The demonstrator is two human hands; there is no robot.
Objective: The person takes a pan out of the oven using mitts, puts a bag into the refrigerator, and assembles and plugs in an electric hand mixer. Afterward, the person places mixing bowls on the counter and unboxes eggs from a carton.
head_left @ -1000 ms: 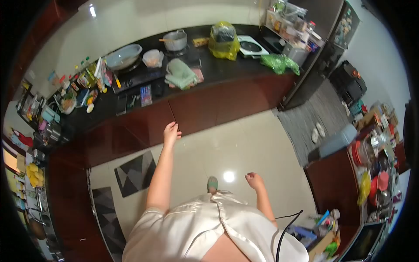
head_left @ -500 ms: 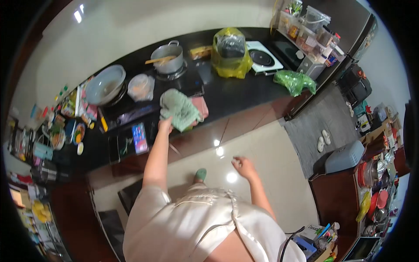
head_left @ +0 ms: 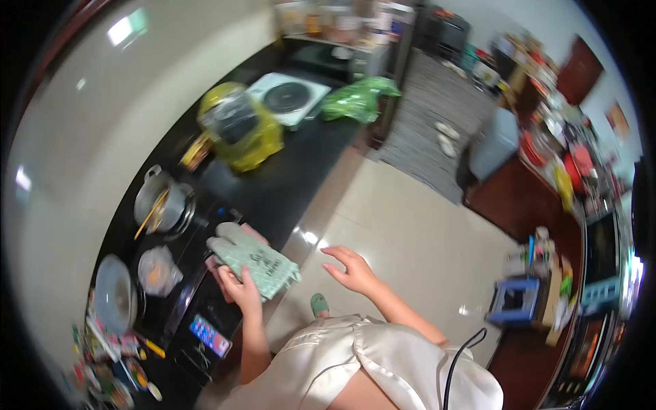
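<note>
A pale green oven mitt point(head_left: 254, 258) with dark lettering is in my left hand point(head_left: 239, 288), whose fingers grip its lower left edge at the counter's front. Part of a pink cloth point(head_left: 257, 234) shows from behind the mitt. My right hand point(head_left: 352, 270) hangs over the floor to the right of the mitt, fingers apart and holding nothing. A phone point(head_left: 209, 335) with a lit screen lies on the counter near my left wrist.
Along the black counter point(head_left: 273, 184) stand a pot point(head_left: 171, 205) with a wooden utensil, a clear bag of food point(head_left: 158, 270), a large bowl point(head_left: 115, 294), a yellow bag point(head_left: 256, 137), a white hot plate point(head_left: 311, 92) and a green bag point(head_left: 359, 100). A grey bin-like box point(head_left: 493, 145) stands right.
The view has swung right. The mitt, crumpled before, now lies flatter with its lettering facing up, still in my left hand. My right hand has come up toward it and its fingers have spread.
</note>
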